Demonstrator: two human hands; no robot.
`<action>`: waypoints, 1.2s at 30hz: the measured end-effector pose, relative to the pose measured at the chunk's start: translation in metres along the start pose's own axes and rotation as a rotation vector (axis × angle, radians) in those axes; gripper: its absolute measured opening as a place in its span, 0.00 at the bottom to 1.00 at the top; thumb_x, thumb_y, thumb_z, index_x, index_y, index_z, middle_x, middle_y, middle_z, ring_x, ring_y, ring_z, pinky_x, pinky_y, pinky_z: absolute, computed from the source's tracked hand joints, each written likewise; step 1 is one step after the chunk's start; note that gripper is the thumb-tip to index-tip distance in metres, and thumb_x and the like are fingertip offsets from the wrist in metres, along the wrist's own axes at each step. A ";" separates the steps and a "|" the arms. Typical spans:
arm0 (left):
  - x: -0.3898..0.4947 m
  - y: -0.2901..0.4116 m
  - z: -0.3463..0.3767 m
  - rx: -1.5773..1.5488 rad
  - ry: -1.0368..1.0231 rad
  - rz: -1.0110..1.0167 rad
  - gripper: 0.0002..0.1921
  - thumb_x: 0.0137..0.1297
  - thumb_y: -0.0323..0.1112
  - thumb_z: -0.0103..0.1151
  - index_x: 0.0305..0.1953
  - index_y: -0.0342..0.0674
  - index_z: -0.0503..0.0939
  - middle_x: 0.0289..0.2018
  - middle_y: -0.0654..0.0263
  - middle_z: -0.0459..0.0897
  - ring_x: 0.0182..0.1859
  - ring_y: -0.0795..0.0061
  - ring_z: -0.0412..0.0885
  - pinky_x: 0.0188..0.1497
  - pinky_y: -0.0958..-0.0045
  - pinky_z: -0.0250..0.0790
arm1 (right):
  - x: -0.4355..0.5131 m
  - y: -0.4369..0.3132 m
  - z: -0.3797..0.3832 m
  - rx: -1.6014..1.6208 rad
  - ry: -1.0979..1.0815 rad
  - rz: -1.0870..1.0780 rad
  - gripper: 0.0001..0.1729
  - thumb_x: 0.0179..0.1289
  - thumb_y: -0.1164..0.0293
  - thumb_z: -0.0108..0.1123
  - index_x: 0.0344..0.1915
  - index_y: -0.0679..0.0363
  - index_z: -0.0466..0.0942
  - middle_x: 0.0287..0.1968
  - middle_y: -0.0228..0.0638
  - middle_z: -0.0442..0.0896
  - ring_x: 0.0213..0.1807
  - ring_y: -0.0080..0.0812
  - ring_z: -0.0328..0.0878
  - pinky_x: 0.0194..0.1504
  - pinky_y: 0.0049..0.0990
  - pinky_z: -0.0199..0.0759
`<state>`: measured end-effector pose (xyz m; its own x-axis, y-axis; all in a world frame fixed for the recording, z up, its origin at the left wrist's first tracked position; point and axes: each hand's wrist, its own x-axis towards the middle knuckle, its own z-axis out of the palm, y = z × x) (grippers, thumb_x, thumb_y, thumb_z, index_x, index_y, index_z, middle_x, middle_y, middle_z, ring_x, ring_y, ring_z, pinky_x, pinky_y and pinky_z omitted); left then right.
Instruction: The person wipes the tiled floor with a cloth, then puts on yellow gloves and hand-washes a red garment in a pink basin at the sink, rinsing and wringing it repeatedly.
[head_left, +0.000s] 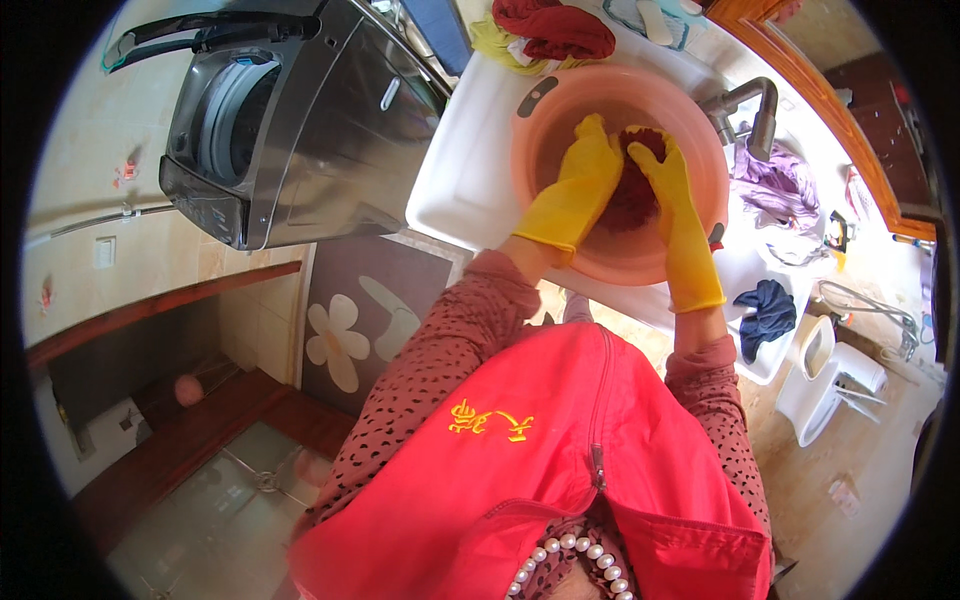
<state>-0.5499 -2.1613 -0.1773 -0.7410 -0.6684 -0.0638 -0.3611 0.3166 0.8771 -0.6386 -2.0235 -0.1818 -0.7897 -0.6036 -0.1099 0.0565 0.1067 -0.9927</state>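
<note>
A pink plastic basin (622, 259) with water in it rests on a white sink. Inside it lies a dark red cloth (634, 196). My left hand (592, 161), in a yellow rubber glove, is over the basin with its palm side against the cloth's left edge; its fingertips are partly hidden, so its hold is unclear. My right hand (660, 161), in a matching glove, has its fingers and thumb curled around the upper part of the cloth. The two gloved hands are close together near the basin's middle.
A grey faucet (761, 120) stands at the basin's right. Red and yellow-green clothes (555, 30) lie behind it. Purple clothing (776, 184) and a dark blue cloth (766, 319) are on the right. A washing machine (337, 127) with a raised lid stands left.
</note>
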 end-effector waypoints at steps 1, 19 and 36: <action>0.006 -0.009 -0.001 0.087 0.132 0.174 0.18 0.70 0.40 0.58 0.56 0.39 0.78 0.54 0.45 0.82 0.57 0.41 0.79 0.61 0.51 0.71 | -0.005 0.001 -0.004 0.006 -0.044 -0.072 0.19 0.69 0.72 0.64 0.58 0.62 0.80 0.58 0.39 0.83 0.61 0.31 0.77 0.63 0.28 0.70; -0.060 0.066 -0.008 0.041 -0.106 0.421 0.20 0.64 0.46 0.62 0.53 0.41 0.80 0.57 0.46 0.79 0.56 0.44 0.79 0.55 0.51 0.74 | -0.034 0.023 0.004 -0.551 0.405 -0.074 0.23 0.70 0.67 0.64 0.62 0.60 0.76 0.60 0.39 0.81 0.61 0.34 0.78 0.62 0.31 0.71; 0.030 0.007 -0.025 0.357 -0.139 0.636 0.18 0.73 0.42 0.52 0.57 0.40 0.78 0.56 0.48 0.81 0.60 0.46 0.76 0.63 0.53 0.68 | -0.010 -0.016 -0.014 -0.606 0.259 0.029 0.30 0.69 0.63 0.65 0.67 0.61 0.71 0.62 0.42 0.80 0.62 0.37 0.78 0.63 0.34 0.70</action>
<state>-0.5605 -2.1959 -0.1609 -0.9247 -0.1992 0.3243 0.0172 0.8294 0.5584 -0.6404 -2.0078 -0.1642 -0.9188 -0.3921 -0.0451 -0.2142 0.5914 -0.7774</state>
